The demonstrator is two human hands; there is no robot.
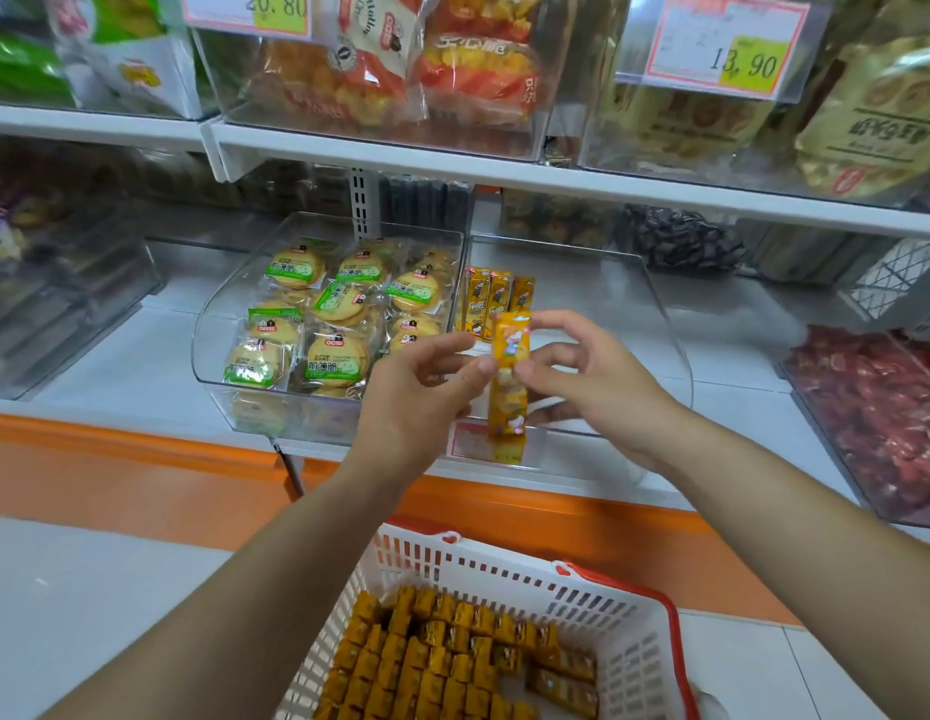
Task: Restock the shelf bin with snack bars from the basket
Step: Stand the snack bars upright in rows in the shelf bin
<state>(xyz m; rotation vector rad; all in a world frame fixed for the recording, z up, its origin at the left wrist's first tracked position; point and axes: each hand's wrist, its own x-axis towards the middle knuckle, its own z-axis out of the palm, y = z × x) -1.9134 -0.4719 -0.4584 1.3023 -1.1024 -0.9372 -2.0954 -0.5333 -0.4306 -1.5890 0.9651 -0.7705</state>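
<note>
This is a shop, in its snack aisle. White metal shelves point(452, 168) with an orange front strip point(140, 449) carry clear plastic bins point(208, 376) of wrapped goods: round biscuits in green-labelled packets point(338, 356), and red-wrapped sweets point(878, 407) at the right edge. Pink-and-yellow price cards reading 20.80 point(249, 10) and 13.90 point(728, 44) front the upper shelf's bins. Below, a white slotted plastic shopping basket with a red rim point(504, 569) holds many orange-yellow wrapped snack bars point(442, 662).

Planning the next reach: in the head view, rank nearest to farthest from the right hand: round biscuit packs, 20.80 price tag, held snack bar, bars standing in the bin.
1. Held snack bar, pinched in the right hand.
2. Standing bars, just beyond, in the clear bin.
3. Round biscuit packs, further left.
4. 20.80 price tag, top left, above.
</note>
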